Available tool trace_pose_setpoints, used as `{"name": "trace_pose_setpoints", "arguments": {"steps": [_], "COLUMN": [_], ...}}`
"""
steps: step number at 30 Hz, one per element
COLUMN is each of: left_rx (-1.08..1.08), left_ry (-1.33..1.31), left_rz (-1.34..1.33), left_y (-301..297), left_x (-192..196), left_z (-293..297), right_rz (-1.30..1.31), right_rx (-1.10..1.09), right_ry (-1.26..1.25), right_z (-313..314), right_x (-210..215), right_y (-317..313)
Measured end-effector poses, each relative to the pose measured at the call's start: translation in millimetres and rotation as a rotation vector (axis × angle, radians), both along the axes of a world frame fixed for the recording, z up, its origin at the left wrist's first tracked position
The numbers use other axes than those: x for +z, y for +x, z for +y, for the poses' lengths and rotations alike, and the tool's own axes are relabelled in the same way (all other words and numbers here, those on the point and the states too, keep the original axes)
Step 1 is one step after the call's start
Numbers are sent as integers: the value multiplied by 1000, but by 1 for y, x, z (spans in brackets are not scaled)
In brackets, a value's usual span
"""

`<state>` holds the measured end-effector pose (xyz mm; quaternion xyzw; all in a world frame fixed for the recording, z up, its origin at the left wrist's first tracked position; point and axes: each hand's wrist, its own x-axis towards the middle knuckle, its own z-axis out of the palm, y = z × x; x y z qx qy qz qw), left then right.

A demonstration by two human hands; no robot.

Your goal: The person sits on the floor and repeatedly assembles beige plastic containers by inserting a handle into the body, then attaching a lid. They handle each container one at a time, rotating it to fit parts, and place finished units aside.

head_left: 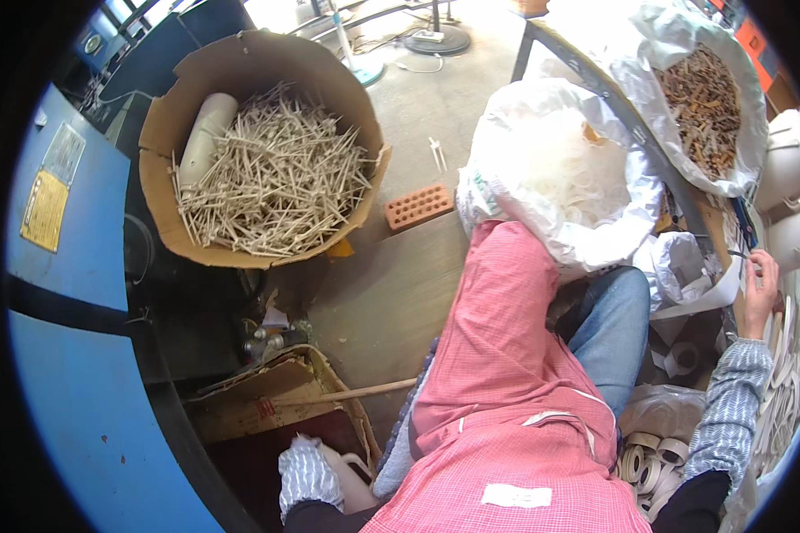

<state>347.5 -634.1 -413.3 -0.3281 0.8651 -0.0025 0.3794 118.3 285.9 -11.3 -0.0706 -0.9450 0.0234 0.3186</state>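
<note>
My right hand (pixel 759 293) reaches out at the far right, fingers drawn together at the tip of a thin dark piece too small to name. A blue, narrow tool-like thing (pixel 744 222) lies just beyond the fingertips. A sheet of clear plastic (pixel 707 298) hangs beside the hand. Below it, long whitish plastic strips (pixel 778 382) lie in a bundle along my forearm. At the lower left only my left sleeve cuff (pixel 309 475) shows, with the hand itself hidden. Next to that cuff stands a whitish container with a handle (pixel 351 480).
A large cardboard drum (pixel 164 209) holds many pale plastic sprues (pixel 276 178). Ahead stand a white sack (pixel 498 133) of translucent pieces and another sack (pixel 649 44) of brown scraps. A brick (pixel 419 207) lies on the floor. White rings (pixel 653 462) sit by my right leg; a blue machine (pixel 71 373) stands left.
</note>
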Motion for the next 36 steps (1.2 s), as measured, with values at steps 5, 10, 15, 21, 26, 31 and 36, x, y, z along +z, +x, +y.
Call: {"name": "trace_pose_setpoints", "arguments": {"steps": [5, 10, 15, 21, 26, 31, 36], "left_rx": [-26, -115, -300, -689, -1323, -1307, -666], "left_ry": [31, 28, -93, -216, 345, 1415, 1750], "left_rz": [-63, -85, -245, 726, 1408, 1322, 762], "left_y": [32, 22, 2, -175, -288, -347, -413], "left_x": [31, 63, 95, 240, 512, 566, 457], "left_z": [36, 38, 42, 110, 277, 364, 455], "right_rz": [14, -56, -134, -129, -204, -246, -192], "right_rx": [111, 274, 497, 484, 848, 1104, 884], "right_ry": [-284, -599, -534, -873, -931, -1138, -1644], "right_z": [-30, -68, -114, -118, -204, -228, -202], "right_x": [-20, -53, -47, -49, -26, -23, -67], "right_y": [11, -28, -36, -46, -86, -87, -45]}}
